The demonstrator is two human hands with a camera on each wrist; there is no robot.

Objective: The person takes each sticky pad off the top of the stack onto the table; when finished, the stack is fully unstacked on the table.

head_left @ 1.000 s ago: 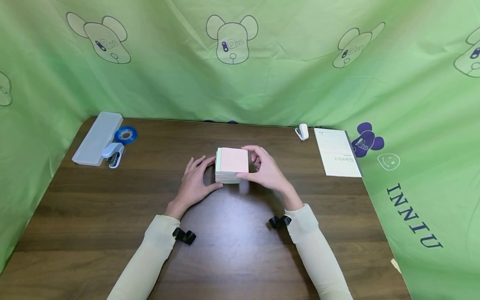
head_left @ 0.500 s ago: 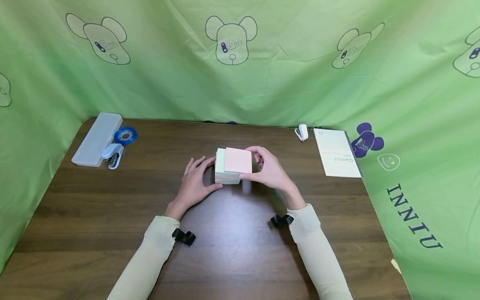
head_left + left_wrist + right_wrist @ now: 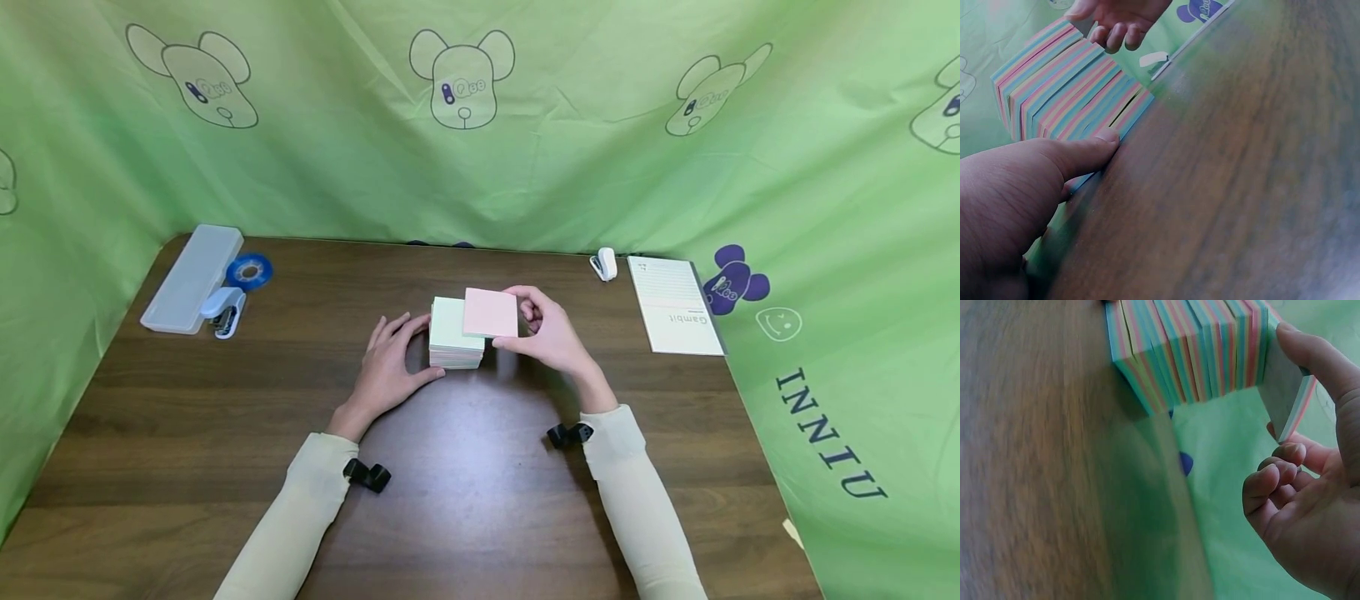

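In the head view a tall stack of sticky note pads (image 3: 456, 323) stands mid-table, pale green on top, with striped pastel edges (image 3: 1066, 87) in the left wrist view. My left hand (image 3: 390, 367) holds the stack low down, thumb along its front and index finger at the back left; the fingertips are hidden. A pink-topped sticky note pad (image 3: 491, 313) is pinched between thumb and index finger of my right hand (image 3: 546, 333). It overlaps the stack's right part from above. In the right wrist view this pad (image 3: 1285, 387) tilts away from the stack, other fingers curled beneath.
At the left back lie a translucent case (image 3: 193, 279), a blue tape roll (image 3: 250, 272) and a light blue stapler (image 3: 224, 312). A small white stapler (image 3: 604, 263) and a notepad (image 3: 674, 305) are at the right back. A green curtain (image 3: 465, 183) hangs behind the wooden table (image 3: 465, 500).
My right hand has moved the pink-topped pad right and slightly up off the stack, uncovering the pale green top beneath. My left hand has stayed in place at the stack.
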